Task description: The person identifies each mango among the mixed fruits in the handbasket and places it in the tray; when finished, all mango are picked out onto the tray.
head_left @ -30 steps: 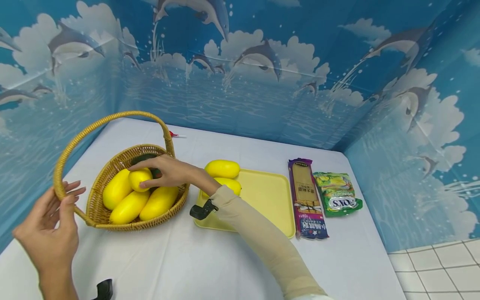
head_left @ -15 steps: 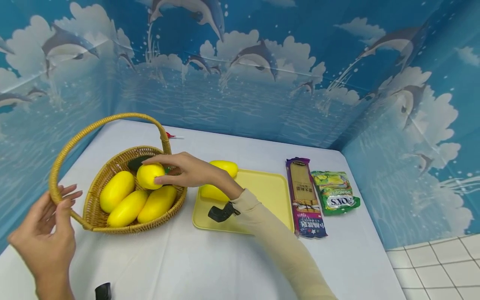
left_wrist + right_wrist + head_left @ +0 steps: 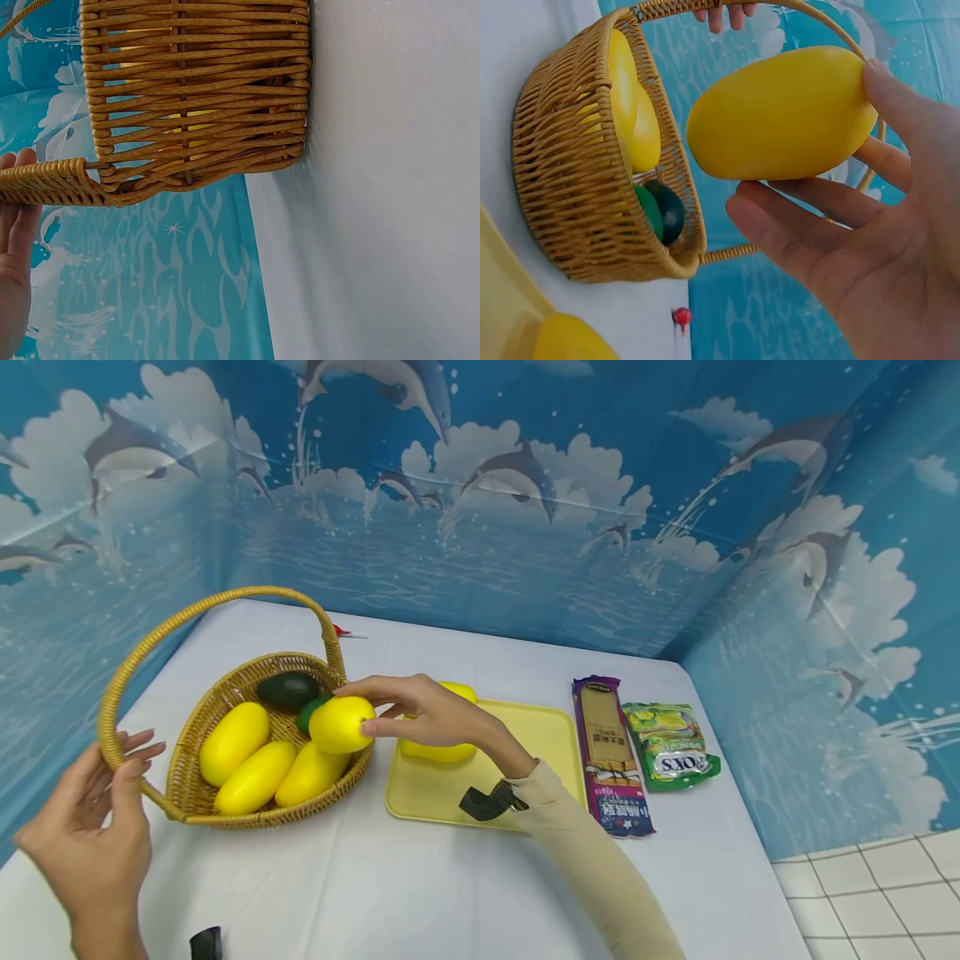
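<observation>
My right hand (image 3: 431, 718) pinches a yellow mango (image 3: 341, 725) between thumb and fingers, over the right rim of a wicker basket (image 3: 273, 817). The right wrist view shows that mango (image 3: 780, 112) lifted clear of the basket's other contents. Several more yellow mangoes (image 3: 235, 742) lie inside, with a dark green, avocado-like fruit (image 3: 288, 690) and a smaller green thing (image 3: 307, 714) partly hidden behind the held mango. My left hand (image 3: 93, 835) holds the basket's arched handle (image 3: 123, 681) low on its left side; the left wrist view shows its fingers against the handle.
Right of the basket lies a yellow tray (image 3: 536, 735) with yellow mangoes (image 3: 438, 752) at its left, partly behind my right hand. Beyond it are a pasta packet (image 3: 611, 756) and a green FOX'S bag (image 3: 670, 745). A small red-tipped item (image 3: 349, 632) lies behind the basket.
My right hand has lifted the mango from the basket and moved it right, toward the rim, uncovering the dark green fruit. The left hand stays at the handle.
</observation>
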`<state>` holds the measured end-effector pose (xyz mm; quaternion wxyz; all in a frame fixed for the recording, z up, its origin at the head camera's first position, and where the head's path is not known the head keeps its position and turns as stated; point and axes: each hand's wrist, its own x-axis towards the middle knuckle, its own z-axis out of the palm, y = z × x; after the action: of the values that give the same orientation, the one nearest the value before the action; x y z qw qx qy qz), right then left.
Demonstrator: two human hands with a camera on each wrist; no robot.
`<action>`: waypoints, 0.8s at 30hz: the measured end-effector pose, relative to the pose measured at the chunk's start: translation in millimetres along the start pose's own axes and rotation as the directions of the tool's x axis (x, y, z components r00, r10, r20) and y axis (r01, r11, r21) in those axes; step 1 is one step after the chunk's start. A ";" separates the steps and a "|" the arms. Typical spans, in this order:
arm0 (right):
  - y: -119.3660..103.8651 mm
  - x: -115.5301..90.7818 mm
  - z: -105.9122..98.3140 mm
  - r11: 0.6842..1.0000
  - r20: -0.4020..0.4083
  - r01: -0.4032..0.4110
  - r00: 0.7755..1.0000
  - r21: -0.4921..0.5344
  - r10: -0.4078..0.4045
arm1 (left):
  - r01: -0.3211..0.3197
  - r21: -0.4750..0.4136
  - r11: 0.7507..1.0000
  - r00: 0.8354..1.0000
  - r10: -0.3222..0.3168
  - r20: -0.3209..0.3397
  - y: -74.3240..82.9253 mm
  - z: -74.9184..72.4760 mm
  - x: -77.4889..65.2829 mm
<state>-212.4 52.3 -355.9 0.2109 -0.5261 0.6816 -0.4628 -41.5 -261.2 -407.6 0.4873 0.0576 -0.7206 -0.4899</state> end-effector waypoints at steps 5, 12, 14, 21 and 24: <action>9.7 -26.4 -4.1 0.991 -0.016 -0.006 1.000 0.132 0.008 | -0.004 -0.007 1.000 1.000 0.004 0.010 -3.3 -1.2 -0.3; 23.9 -66.3 -6.7 0.979 -0.031 -0.051 0.998 0.199 0.059 | -0.007 -0.002 1.000 1.000 0.007 0.012 -2.9 -2.1 0.3; 27.3 -76.3 -6.2 0.978 -0.027 -0.062 0.997 0.201 0.069 | -0.007 -0.005 1.000 1.000 0.007 0.011 -2.2 -1.7 0.4; 37.5 -100.1 -1.9 0.980 -0.034 -0.063 0.997 0.186 0.071 | -0.009 0.011 1.000 1.000 0.009 0.015 -2.7 -2.0 0.8; 41.2 -107.5 0.7 0.972 -0.029 -0.084 0.995 0.220 0.092 | -0.007 0.020 1.000 1.000 0.007 0.020 -3.5 -2.3 1.1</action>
<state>-194.9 150.8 -412.8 0.2746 -0.4599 0.6530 -0.5354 -41.7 -265.1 -409.5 0.4814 0.0549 -0.7302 -0.4816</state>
